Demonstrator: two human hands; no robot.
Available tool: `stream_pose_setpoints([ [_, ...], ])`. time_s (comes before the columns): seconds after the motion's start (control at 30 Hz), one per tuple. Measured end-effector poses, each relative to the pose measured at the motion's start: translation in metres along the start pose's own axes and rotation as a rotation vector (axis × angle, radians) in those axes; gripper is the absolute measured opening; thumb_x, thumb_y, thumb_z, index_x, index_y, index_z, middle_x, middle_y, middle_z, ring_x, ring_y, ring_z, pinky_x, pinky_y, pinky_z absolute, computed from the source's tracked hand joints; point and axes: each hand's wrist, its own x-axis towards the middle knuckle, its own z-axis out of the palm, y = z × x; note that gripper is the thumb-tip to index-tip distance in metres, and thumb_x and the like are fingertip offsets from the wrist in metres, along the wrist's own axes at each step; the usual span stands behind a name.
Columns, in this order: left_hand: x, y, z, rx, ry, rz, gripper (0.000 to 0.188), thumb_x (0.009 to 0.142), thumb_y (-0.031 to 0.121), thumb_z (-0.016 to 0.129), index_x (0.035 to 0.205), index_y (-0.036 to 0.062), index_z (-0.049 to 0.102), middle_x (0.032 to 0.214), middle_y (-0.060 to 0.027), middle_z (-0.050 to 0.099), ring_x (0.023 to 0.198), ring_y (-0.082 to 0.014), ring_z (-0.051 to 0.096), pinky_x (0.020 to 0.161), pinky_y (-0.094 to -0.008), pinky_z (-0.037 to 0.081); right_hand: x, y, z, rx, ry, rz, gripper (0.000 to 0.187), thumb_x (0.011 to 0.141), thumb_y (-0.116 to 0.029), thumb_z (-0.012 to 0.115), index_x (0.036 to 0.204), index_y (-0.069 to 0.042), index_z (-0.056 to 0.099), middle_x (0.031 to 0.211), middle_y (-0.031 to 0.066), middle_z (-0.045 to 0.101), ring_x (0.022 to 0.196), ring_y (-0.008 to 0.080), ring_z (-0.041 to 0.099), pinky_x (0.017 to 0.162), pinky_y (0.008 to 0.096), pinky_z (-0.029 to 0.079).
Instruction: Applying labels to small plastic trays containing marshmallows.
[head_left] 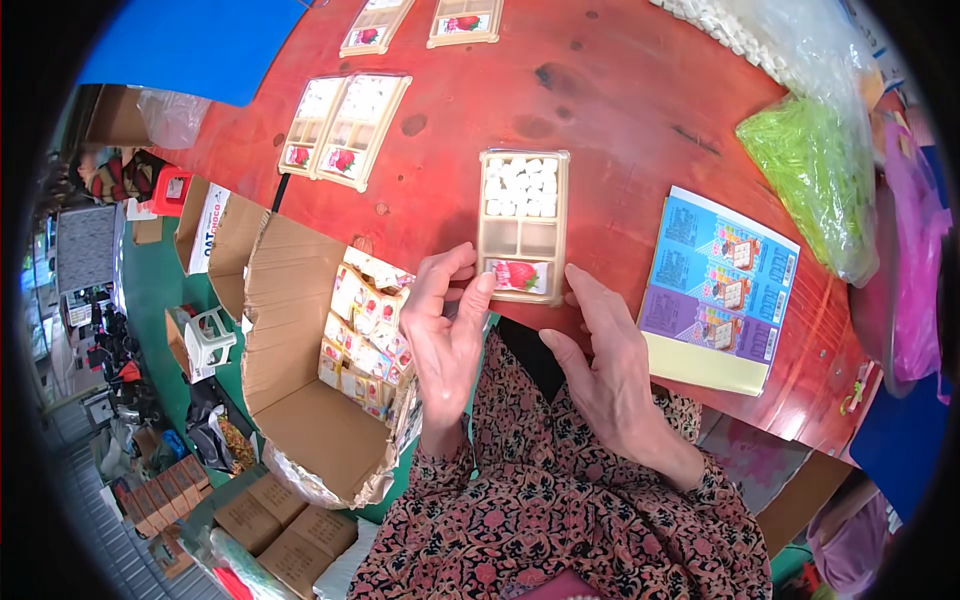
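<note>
In front of me on the red table lies a beige plastic tray with clear compartments. White small cubes fill its far section, the middle compartments look bare, and a packet with a strawberry picture lies in the near one. My left hand is at the tray's near left corner, fingers bent along the side and thumb over the edge by the packet. My right hand is open, its index fingertip touching or close to the tray's near right corner, with the thumb apart.
More filled trays lie at the far left. Printed blue and purple label sheets are on the right, near a bag of green pieces and a heap of white cubes. A cardboard box holding packed trays stands below, left.
</note>
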Motion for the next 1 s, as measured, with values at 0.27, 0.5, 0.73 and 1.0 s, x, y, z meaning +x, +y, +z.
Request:
stream_pose_setpoints([
  [0.27,-0.012,0.008,0.002,-0.079,-0.012,0.127,0.029,0.083,0.004,0.066,0.111,-0.0036,0.059,0.105,-0.0137,0.060,0.091,-0.0193,0.060,0.080,-0.0311,0.048,-0.002,0.003,0.008,0.370,0.106,0.264,0.053,0.088,-0.008,0.059,0.135,0.003,0.036,0.118,0.0110,0.055,0.092,0.0114,0.050,0.073,0.0219,0.044],
  [0.5,-0.026,0.018,0.019,-0.544,-0.119,-0.077,0.043,0.081,-0.012,0.061,0.121,-0.0003,0.052,0.099,-0.0068,0.060,0.090,-0.0108,0.058,0.081,-0.0245,0.049,0.005,0.009,-0.009,0.724,0.112,0.445,0.049,0.091,-0.013,0.058,0.132,0.006,0.037,0.106,0.0082,0.054,0.085,0.0101,0.052,0.077,0.0215,0.044],
  [0.73,-0.025,0.016,0.020,-0.770,-0.237,0.029,0.044,0.080,-0.013,0.062,0.122,-0.0009,0.051,0.095,-0.0074,0.062,0.089,-0.0123,0.059,0.079,-0.0243,0.049,0.005,0.011,-0.017,0.766,0.029,0.522,0.039,0.094,-0.022,0.056,0.121,0.004,0.050,0.085,0.0012,0.057,0.069,0.0050,0.047,0.058,0.0185,0.038],
  [1.0,0.042,0.009,0.003,0.015,0.080,0.167,0.018,0.079,0.001,0.067,0.095,-0.0041,0.064,0.079,-0.0073,0.061,0.069,-0.0129,0.059,0.062,-0.0256,0.047,0.003,0.021,-0.032,1.321,0.208,0.556,0.023,0.090,-0.016,0.061,0.107,-0.003,0.055,0.072,-0.0048,0.051,0.053,0.0019,0.035,0.046,0.0175,0.027],
])
